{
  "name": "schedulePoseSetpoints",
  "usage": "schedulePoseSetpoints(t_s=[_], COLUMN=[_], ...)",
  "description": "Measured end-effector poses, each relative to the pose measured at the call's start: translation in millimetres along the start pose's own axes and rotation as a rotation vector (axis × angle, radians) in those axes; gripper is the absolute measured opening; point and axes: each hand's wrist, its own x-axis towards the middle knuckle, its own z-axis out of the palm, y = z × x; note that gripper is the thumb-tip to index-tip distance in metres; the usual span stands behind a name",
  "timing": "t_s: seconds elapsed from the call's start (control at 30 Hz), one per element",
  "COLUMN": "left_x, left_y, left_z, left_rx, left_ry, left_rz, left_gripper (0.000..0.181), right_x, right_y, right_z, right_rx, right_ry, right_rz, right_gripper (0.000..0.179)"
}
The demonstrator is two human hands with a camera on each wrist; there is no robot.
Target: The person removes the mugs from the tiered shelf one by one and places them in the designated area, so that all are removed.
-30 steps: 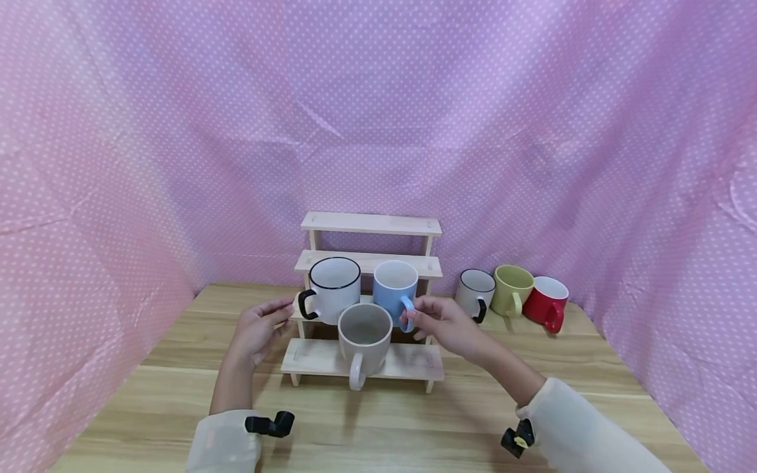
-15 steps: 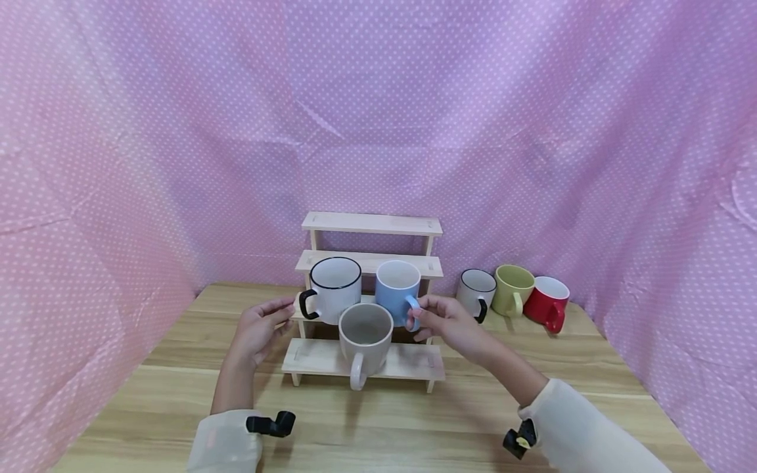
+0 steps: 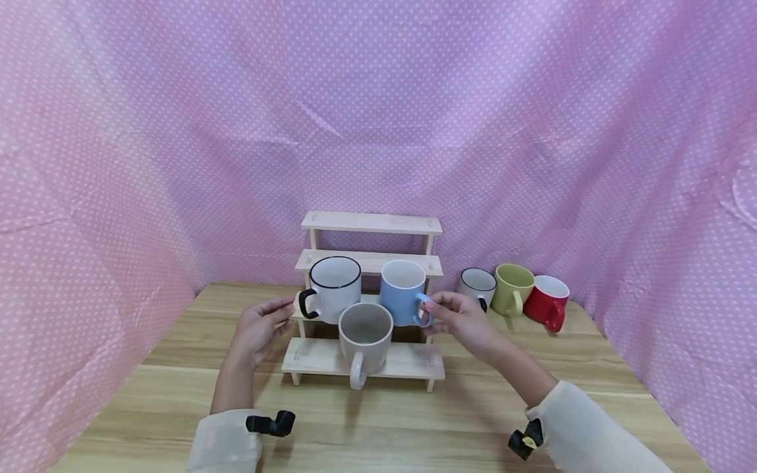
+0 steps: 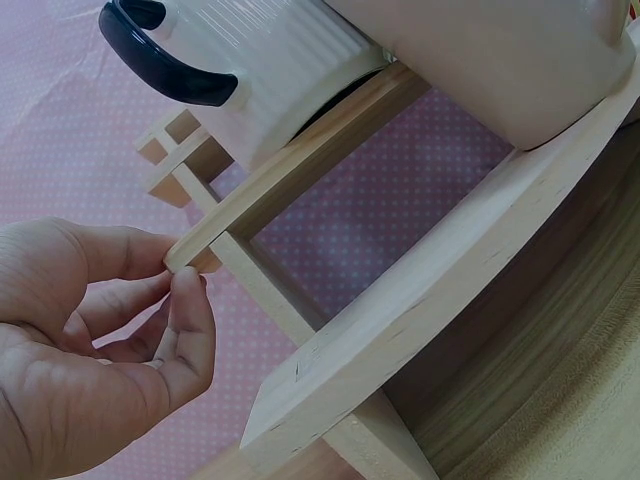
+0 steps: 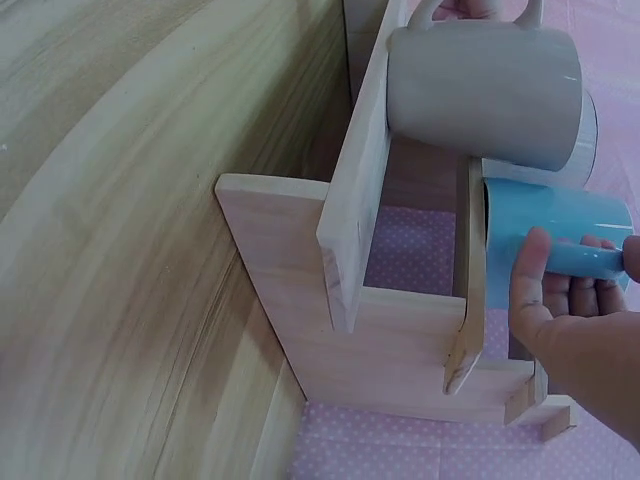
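A stepped wooden rack point(image 3: 408, 358) stands on the table. On its second step from the bottom sit a white mug with black rim and handle point(image 3: 337, 292) and, to its right, a light blue mug point(image 3: 402, 295). A beige mug point(image 3: 365, 335) rests on the lowest step. My left hand point(image 3: 260, 328) pinches the left end of the second step, which the left wrist view shows between thumb point(image 4: 190, 330) and forefinger. With my right hand point(image 3: 464, 322) I grip the blue mug by its handle point(image 5: 585, 260), now turned toward the right.
Right of the rack, a white mug with a black rim point(image 3: 476, 284), a yellow-green mug point(image 3: 511, 286) and a red mug point(image 3: 547, 302) stand in a row on the wooden table point(image 3: 378, 433). A pink dotted cloth point(image 3: 378, 131) hangs behind.
The blue mug has shifted slightly right along the step, away from the white mug, and its handle has turned rightward with my right hand. My left hand stays in place.
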Motion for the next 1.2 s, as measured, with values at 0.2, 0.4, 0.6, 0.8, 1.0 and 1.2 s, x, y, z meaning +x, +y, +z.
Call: schedulePoseSetpoints(t_s=[0.2,0.4,0.6,0.8,1.0,1.2], left_x=[0.7,0.2,-0.3,-0.2,-0.3,1.1], left_y=[-1.1,-1.3,-0.8,-0.9,-1.4,-2.2], left_z=[-0.5,0.1,0.6,0.3,0.8,0.8], left_rx=[-0.009,-0.009,0.0,0.001,-0.001,-0.005], left_ry=[-0.003,-0.004,0.0,-0.003,-0.001,0.001], left_rz=[0.001,-0.001,-0.001,-0.004,0.001,0.001], left_gripper=[0.039,0.043,0.045,0.046,0.047,0.043], right_x=[2.1,5.4,5.0,-1.7,-10.1,-17.4], right_y=[1.8,6.7,9.7,10.6,5.9,-0.9], right_z=[-3.1,-6.4,-9.0,-13.1,-20.1,-35.3], right_rx=[0.029,0.036,0.017,0.027,0.03,0.069], right_ry=[0.095,0.124,0.122,0.132,0.172,0.208], right_rz=[0.042,0.044,0.01,-0.028,-0.058,-0.084], right_gripper=[0.031,0.024,0.023,0.019,0.021,0.019])
